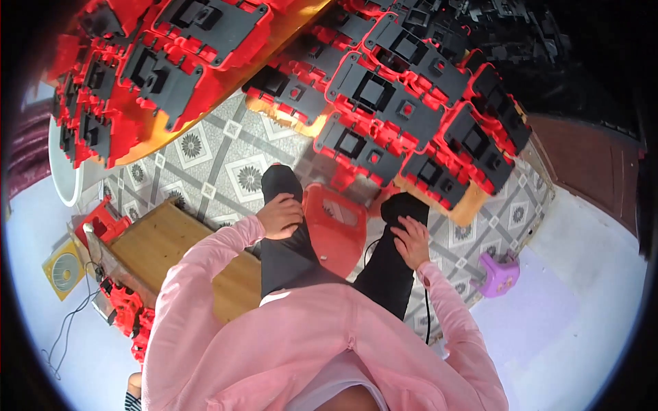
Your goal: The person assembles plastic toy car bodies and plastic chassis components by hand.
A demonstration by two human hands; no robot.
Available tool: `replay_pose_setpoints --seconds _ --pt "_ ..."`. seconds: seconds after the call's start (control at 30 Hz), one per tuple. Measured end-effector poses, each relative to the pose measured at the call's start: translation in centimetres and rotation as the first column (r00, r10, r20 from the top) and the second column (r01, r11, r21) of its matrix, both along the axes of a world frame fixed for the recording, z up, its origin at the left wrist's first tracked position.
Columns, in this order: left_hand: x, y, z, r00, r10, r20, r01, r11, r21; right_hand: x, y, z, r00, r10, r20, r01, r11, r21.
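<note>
My left hand (281,216) lies on the left knee of my black trousers (288,257), its fingers stretched loosely over the cloth and holding nothing. On the other knee rests my right hand (411,242), open, with the fingers apart. A red plastic stool (334,229) shows between my legs. Ahead of my knees stand rows of red and black plastic housings (384,103), packed close together on a yellowish board (442,202). Neither hand touches them.
More red and black housings (164,79) crowd a yellow-edged table (226,79) at upper left. A wooden bench (185,240) stands left of me, near a yellow-framed fan (66,270) and loose cables. A purple stool (499,274) is at right on the patterned floor (250,175).
</note>
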State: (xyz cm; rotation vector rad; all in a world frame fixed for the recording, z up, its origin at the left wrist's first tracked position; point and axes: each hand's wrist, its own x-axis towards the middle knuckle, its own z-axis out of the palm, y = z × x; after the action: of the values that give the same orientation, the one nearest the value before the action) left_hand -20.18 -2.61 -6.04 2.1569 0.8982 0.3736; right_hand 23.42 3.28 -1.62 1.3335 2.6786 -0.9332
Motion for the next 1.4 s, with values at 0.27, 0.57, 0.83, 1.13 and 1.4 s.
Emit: replay_pose_setpoints --seconds 0.27,0.57,0.83,1.13,1.4 --pt "2.7 -8.0 7.3 0.795 0.465 -0.389 -0.563 0.805 -0.186 6.3 -6.9 6.5 0.537 -0.736 0.412 0.727 0.155 -0.669" --pt "-1.8 -9.4 13.9 0.268 0.931 -0.246 -0.756 0.045 -0.654 1.6 -12.6 14.5 0.154 -0.818 0.555 0.628 -0.352 -0.694" --pt "-11.2 -10.1 15.9 0.381 0.854 -0.356 -0.836 0.154 -0.526 -6.7 -11.1 11.7 0.318 -0.939 0.132 0.648 0.113 -0.754" --pt "-2.8 1.8 19.6 0.448 0.894 0.032 -0.601 0.327 -0.729 -3.8 3.9 22.1 0.435 -0.858 -0.273 0.801 0.507 -0.317" --pt "14.7 17.4 23.7 0.049 0.957 -0.287 -0.192 -0.273 -0.943 -14.5 24.3 24.9 0.993 -0.108 -0.043 0.116 0.922 0.369"
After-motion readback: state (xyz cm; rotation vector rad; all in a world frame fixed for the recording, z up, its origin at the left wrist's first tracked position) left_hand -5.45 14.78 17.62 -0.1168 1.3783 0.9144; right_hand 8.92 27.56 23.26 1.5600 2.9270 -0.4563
